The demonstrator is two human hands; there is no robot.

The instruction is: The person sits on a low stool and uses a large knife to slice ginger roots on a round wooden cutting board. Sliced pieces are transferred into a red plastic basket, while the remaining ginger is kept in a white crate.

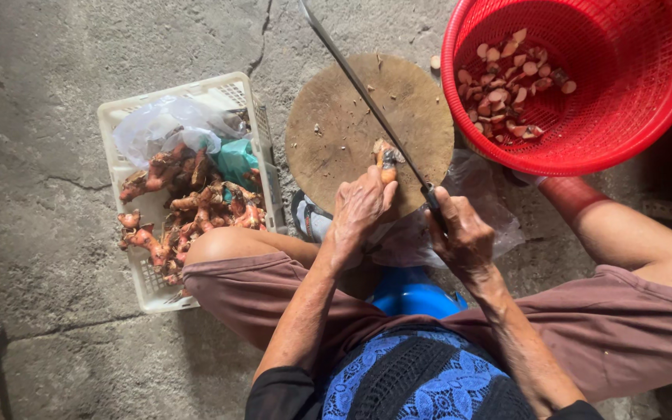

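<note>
My left hand (pixel 359 208) pins a small orange-brown root piece (pixel 386 158) to the near edge of a round wooden chopping board (pixel 344 117). My right hand (pixel 460 233) grips the handle of a long knife (pixel 363 92). Its blade runs diagonally across the board, with the edge resting on the root right beside my left fingertips. Small scraps lie scattered on the board.
A red plastic basket (pixel 647 117) with several cut root slices (pixel 507 82) stands at the upper right. At the left, a white plastic crate (pixel 141 295) holds several reddish knobbly roots (pixel 188 206) and plastic bags. Cracked concrete floor (pixel 40 155) surrounds everything; my knees flank a blue stool (pixel 410 295).
</note>
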